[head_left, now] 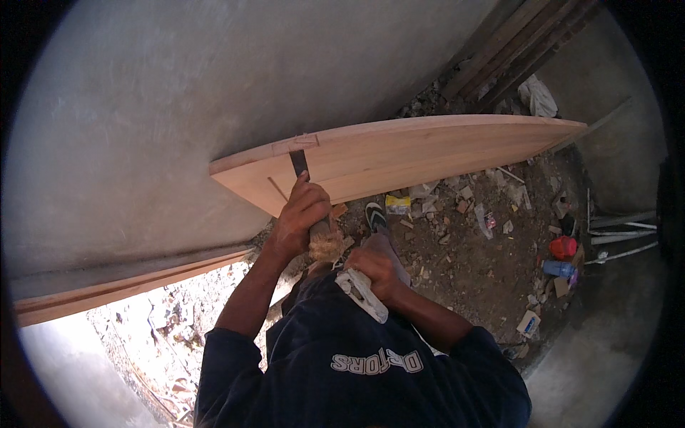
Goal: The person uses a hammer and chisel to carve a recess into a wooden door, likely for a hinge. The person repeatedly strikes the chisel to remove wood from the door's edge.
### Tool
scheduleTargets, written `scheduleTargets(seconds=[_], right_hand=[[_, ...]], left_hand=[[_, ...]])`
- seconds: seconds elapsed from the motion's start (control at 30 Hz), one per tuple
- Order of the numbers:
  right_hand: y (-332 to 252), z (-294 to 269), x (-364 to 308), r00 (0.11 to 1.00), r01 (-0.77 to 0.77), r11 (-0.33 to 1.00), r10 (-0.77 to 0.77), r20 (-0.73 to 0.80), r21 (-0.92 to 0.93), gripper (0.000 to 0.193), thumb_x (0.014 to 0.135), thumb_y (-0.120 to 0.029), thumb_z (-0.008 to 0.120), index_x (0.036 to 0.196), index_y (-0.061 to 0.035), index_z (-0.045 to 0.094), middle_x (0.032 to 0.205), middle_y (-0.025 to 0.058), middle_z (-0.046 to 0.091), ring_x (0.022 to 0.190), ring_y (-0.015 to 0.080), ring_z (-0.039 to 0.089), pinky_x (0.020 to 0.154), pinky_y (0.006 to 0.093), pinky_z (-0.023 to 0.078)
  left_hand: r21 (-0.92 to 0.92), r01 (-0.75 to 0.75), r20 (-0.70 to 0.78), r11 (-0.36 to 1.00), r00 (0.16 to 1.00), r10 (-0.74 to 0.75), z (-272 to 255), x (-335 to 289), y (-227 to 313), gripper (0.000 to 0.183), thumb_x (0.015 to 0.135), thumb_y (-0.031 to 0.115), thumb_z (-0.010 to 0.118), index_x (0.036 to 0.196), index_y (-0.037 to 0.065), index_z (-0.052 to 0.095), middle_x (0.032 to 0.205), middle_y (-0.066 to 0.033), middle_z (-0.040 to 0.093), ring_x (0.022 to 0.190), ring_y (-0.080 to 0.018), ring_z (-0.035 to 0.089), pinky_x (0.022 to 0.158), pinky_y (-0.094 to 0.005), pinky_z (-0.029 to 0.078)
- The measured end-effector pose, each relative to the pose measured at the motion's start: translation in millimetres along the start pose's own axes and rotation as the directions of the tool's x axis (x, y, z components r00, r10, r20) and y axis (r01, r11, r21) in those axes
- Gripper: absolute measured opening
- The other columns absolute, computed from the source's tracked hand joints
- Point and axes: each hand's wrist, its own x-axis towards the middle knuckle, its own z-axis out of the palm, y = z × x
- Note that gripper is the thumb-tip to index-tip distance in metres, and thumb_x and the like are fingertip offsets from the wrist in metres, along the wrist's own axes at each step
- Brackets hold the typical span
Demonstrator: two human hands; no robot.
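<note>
My left hand (303,214) is closed round a wood chisel with a dark flat blade (300,164) and a worn, frayed wooden handle (325,241). Its blade lies across the face of a wooden door panel (414,153), the tip close to pencil marks on the panel's upper edge. The panel stands on its long edge beside the wall. Nearer my body, my right hand (377,269) grips a whitish tool (362,296) with a curved, looped end. The rest of that tool is hidden, so its kind is unclear.
Rubble and wood scraps cover the floor (464,250). My shoe (374,215) stands below the panel, by a yellow packet (397,205). Red (563,247) and blue (559,268) containers lie right. Planks (514,46) lean at the back; a timber sill (135,285) runs left.
</note>
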Motion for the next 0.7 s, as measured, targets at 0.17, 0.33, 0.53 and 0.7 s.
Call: scheduleTargets(seconds=[0.17, 0.33, 0.53, 0.7], right_hand=[[5, 1, -1, 0.999, -0.015, 1.000, 0.016, 0.040, -0.009, 0.029, 0.075, -0.016, 0.085, 0.092, -0.0038, 0.065, 0.082, 0.0104, 0.061, 0.073, 0.0294, 0.064, 0.063, 0.0403, 0.049], [2, 0, 3, 0.999, 0.003, 1.000, -0.003, 0.046, 0.012, 0.031, 0.074, -0.017, 0.086, 0.093, -0.0039, 0.065, 0.083, 0.0099, 0.062, 0.075, 0.0292, 0.065, 0.064, 0.0405, 0.049], [7, 2, 0, 0.999, 0.001, 1.000, -0.001, 0.035, 0.002, 0.032, 0.074, -0.017, 0.087, 0.095, -0.0042, 0.066, 0.084, 0.0101, 0.063, 0.075, 0.0296, 0.065, 0.065, 0.0405, 0.050], [10, 3, 2, 0.999, 0.006, 1.000, -0.006, 0.046, 0.006, 0.032, 0.075, -0.017, 0.086, 0.095, -0.0039, 0.066, 0.084, 0.0105, 0.063, 0.075, 0.0299, 0.065, 0.064, 0.0409, 0.050]], left_hand=[[-0.030, 0.008, -0.014, 1.000, 1.000, -0.009, -2, 2, 0, 0.035, 0.065, 0.009, 0.078, 0.095, 0.005, 0.062, 0.097, -0.0095, 0.059, 0.104, -0.0321, 0.062, 0.120, -0.0599, 0.030], [-0.044, 0.000, -0.023, 0.999, 1.000, -0.001, 0, -2, -10, 0.036, 0.064, 0.011, 0.078, 0.095, 0.004, 0.062, 0.097, -0.0099, 0.060, 0.104, -0.0329, 0.062, 0.119, -0.0593, 0.031], [-0.026, -0.009, -0.039, 1.000, 0.999, 0.008, -8, 5, -6, 0.035, 0.066, 0.011, 0.078, 0.095, 0.004, 0.061, 0.097, -0.0103, 0.061, 0.103, -0.0327, 0.063, 0.118, -0.0593, 0.033], [-0.032, 0.002, -0.055, 0.999, 0.998, -0.003, -8, 4, -7, 0.034, 0.067, 0.012, 0.078, 0.095, 0.005, 0.061, 0.097, -0.0103, 0.060, 0.102, -0.0323, 0.063, 0.117, -0.0600, 0.033]])
